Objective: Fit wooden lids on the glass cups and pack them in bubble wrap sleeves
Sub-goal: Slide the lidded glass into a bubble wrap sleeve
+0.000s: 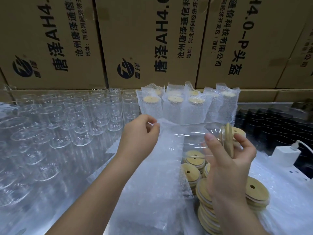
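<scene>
My right hand [232,160] grips a glass cup [191,134] lying on its side, with a round wooden lid [227,139] fitted on its mouth at the right. Pinching the top edge of a bubble wrap sleeve [152,175], my left hand [140,133] sits just left of the cup's base. The sleeve lies flat on the table below both hands. Loose wooden lids [255,192] are piled at the lower right.
Several bare glass cups [74,122] stand in rows on the left. Wrapped cups with lids [174,106] stand upright at the back centre. Cardboard boxes [135,39] form a wall behind. A white charger [286,155] and black trays [271,122] lie at the right.
</scene>
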